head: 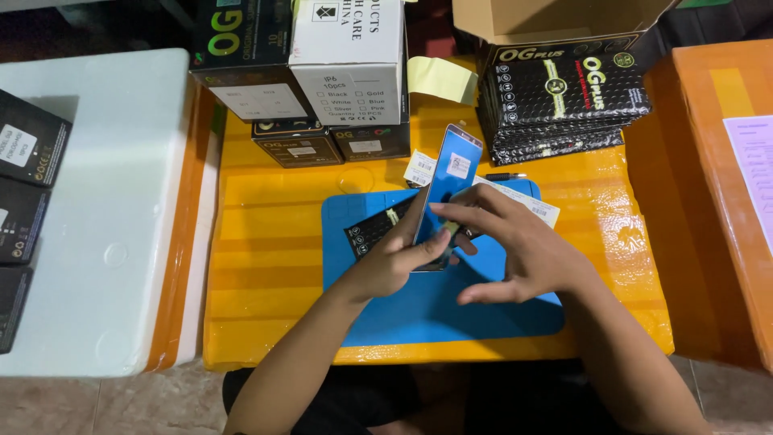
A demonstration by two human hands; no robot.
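Nearest: person's forearms come up from the bottom edge over a blue work mat [419,314] lying on a small yellow table [258,266].

Left hand [394,262] is clamped on the lower part of a phone screen panel [449,181], thumb across the front, fingers behind. Panel is held tilted, top end angled away and to the right, above the mat, not resting on it. Blue film on its face, small white sticker near the top.

Right hand [515,246] sits just right of the panel. Fingers pinched together at the panel's lower edge, on something small; can't tell what. Palm rests on the mat.

Under the hands, on the mat: a black padded pouch [372,229] with printing, partly hidden by the left hand. A long white label strip [527,201] lies by the mat's upper right corner. A small white barcode sticker [420,167] sits just left of the panel top, on the table. Dark pen [506,176] just behind the strip.

Farther back: stack of black bubble pouches [564,105] at right, open cardboard box [555,20] behind it. Yellow backing sheet [441,78] mid-back. Black and white cartons [322,72] stacked back left.

Left side: white foam lid [105,201] with black flat packs [24,177] along its left edge. Orange surface [708,161] at right with a paper sheet on it.
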